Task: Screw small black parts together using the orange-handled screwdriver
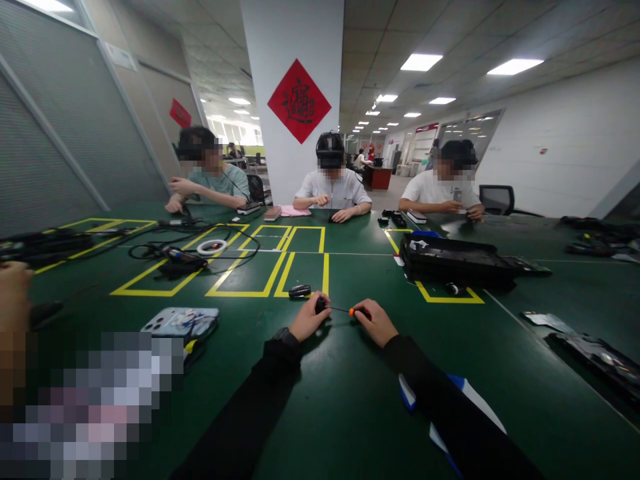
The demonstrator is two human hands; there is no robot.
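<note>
My left hand (306,321), with a black watch-like band at the wrist, is closed around a small dark round part (321,305). My right hand (378,324) grips a screwdriver (352,312) with an orange and black handle. Its thin shaft points left to the dark part; whether the tip touches it I cannot tell. Just beyond my left hand, a short black cylinder (300,291) lies on the green table (330,407), at the front line of a yellow-taped rectangle.
A phone in a patterned case (183,321) lies left, with coiled black cables (183,260) and a white ring (212,247) beyond. A black tray-like housing (455,259) stands right. Blue-and-white pieces (407,392) lie by my right forearm. People sit opposite; another person's hand (13,293) shows far left.
</note>
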